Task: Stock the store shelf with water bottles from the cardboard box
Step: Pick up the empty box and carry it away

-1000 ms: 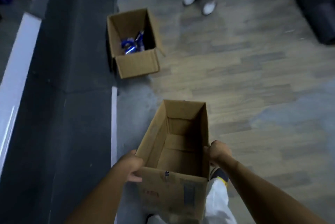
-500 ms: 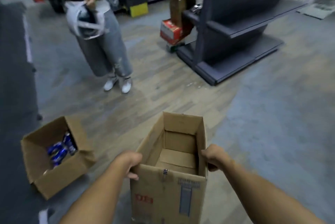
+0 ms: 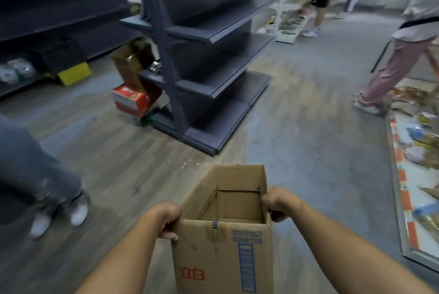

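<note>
Corrugated cardboard box point(image 3: 225, 243), empty inside and likely light, is carried upright short of the grey shelf point(image 3: 213, 75); left hand point(image 3: 164, 221) and right hand point(image 3: 278, 203) each curl over a top side rim, the sensible hold.

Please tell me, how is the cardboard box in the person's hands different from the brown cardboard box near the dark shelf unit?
The held cardboard box is upright, gripped at its top edges by the left hand and the right hand; the far cardboard box is tilted against the shelf unit, above a red carton. The held box shows blue numbers and red characters; the far one looks plain. Both are brown and open.
</note>
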